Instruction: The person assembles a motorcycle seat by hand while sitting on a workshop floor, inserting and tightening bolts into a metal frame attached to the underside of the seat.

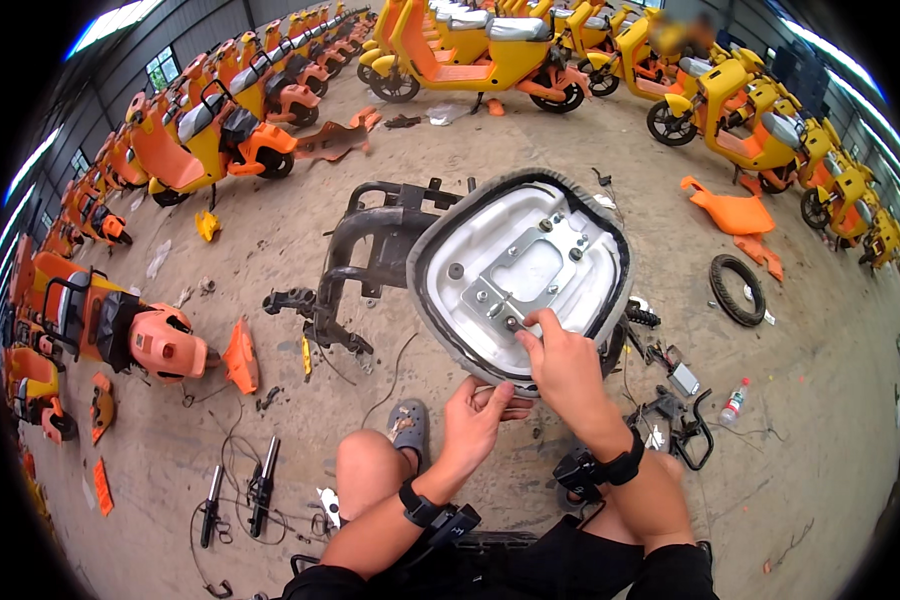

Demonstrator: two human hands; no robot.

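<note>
Head view, clock centred on the seat [525,268]: at 6 o'clock our left hand [473,425] grips its rim, thumb on the near face and fingers behind, probably to steady it. Our right hand [567,370], fingers curled, reaches over the rim at 5 o'clock to a bolt [511,323] by the plate [538,302]; we cannot tell whether it pinches that bolt. We have the seat straight before us, underside showing and tilted our way, which seems to keep the plate in sight and reach. At 8 o'clock lie two shock absorbers [264,485], at 4 o'clock a bottle [735,400]. Farther out, a black frame [345,242] sits at 9 o'clock, partly hidden by the seat, and could block us from swinging it left. A tyre [719,286] lies at 3 o'clock, an orange panel [730,212] just beyond. Orange scooters [162,155] line up at 10 o'clock, yellow scooters [521,52] at 12 and 2.
</note>
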